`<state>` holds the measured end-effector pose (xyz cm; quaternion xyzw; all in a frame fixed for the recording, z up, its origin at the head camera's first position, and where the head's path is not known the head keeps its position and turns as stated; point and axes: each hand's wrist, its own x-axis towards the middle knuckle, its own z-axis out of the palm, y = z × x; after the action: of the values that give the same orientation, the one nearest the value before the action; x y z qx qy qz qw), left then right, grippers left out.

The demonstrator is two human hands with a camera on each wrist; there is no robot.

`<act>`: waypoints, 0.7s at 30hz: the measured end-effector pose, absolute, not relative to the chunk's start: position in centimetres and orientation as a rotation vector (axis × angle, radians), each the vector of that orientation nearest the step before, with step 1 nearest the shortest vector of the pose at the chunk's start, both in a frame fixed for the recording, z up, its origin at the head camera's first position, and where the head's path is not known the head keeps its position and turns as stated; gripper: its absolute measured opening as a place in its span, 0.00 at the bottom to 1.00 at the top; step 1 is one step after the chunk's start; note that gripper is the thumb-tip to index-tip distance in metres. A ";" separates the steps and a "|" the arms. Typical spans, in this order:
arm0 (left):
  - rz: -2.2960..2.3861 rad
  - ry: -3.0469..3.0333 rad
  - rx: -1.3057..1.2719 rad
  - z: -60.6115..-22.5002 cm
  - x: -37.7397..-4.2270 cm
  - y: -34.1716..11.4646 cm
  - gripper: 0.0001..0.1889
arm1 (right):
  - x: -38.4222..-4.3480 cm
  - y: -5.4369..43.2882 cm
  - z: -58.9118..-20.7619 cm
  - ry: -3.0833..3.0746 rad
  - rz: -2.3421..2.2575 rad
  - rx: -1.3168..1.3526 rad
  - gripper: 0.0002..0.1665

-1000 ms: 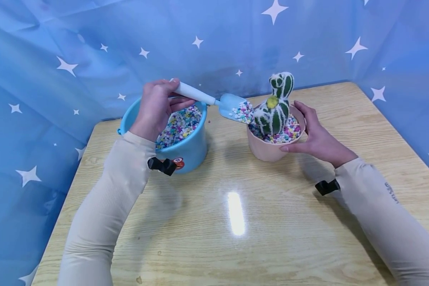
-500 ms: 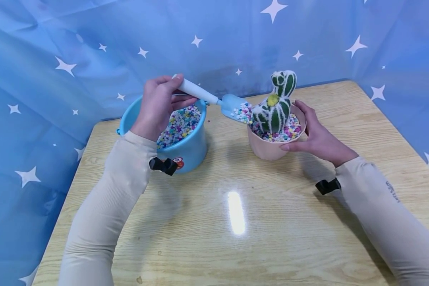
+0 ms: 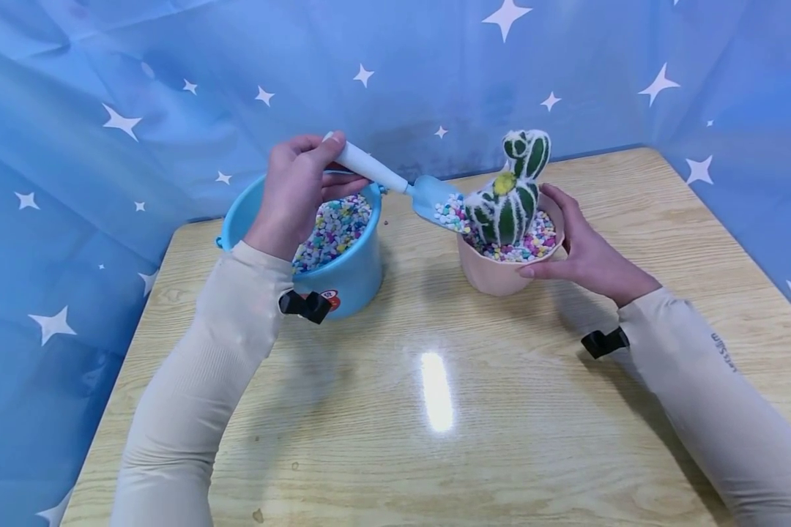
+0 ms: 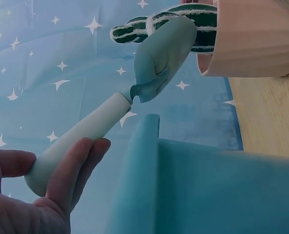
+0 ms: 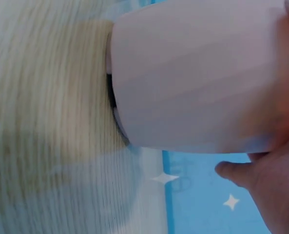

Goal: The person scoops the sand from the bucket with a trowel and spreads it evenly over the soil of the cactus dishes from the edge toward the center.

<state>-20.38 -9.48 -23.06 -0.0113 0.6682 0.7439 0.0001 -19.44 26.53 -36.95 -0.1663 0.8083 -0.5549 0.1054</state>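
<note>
My left hand (image 3: 296,187) pinches the white handle of a small blue shovel (image 3: 372,170) above the bucket. The shovel's blade tips down at the left rim of a pink flower pot (image 3: 494,277), with colourful pebbles (image 3: 451,212) lying on it. A green cactus (image 3: 506,212) with white fuzz and a yellow flower stands in the pot among more pebbles. My right hand (image 3: 583,245) holds the pot's right side, thumb in front and fingers behind. In the left wrist view the back of the shovel blade (image 4: 166,53) hides part of the cactus.
A light blue bucket (image 3: 362,274) of colourful pebbles stands left of the pot, partly behind my left wrist. Both sit on a wood-grain table (image 3: 382,410). A blue curtain (image 3: 409,66) with white stars hangs right behind the table's back edge.
My left hand has moved slightly right and up, and the shovel slopes down more steeply toward the pot. The cactus leans a little further right. My right hand stays on the pot.
</note>
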 end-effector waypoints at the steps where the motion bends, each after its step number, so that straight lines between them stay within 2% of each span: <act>1: 2.332 2.110 -0.030 -23.0 -20.3 -9.5 0.14 | -19.4 26.5 -36.9 2.370 -1.646 -0.496 0.71; 8: 2.320 2.151 -0.005 -22.7 -20.2 -9.2 0.14 | -19.5 26.4 -37.0 2.453 -1.593 -0.486 0.74; 16: 2.326 2.157 0.034 -22.6 -20.2 -8.9 0.14 | -19.3 26.8 -37.0 2.329 -1.718 -0.586 0.67; 21: 2.317 2.177 0.051 -22.4 -20.1 -8.8 0.14 | -19.4 26.6 -37.1 2.388 -1.683 -0.547 0.70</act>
<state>-20.10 -8.82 -22.38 0.0161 0.6846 0.7285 -0.0189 -19.37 26.64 -37.05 -0.1835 0.8006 -0.5642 0.0844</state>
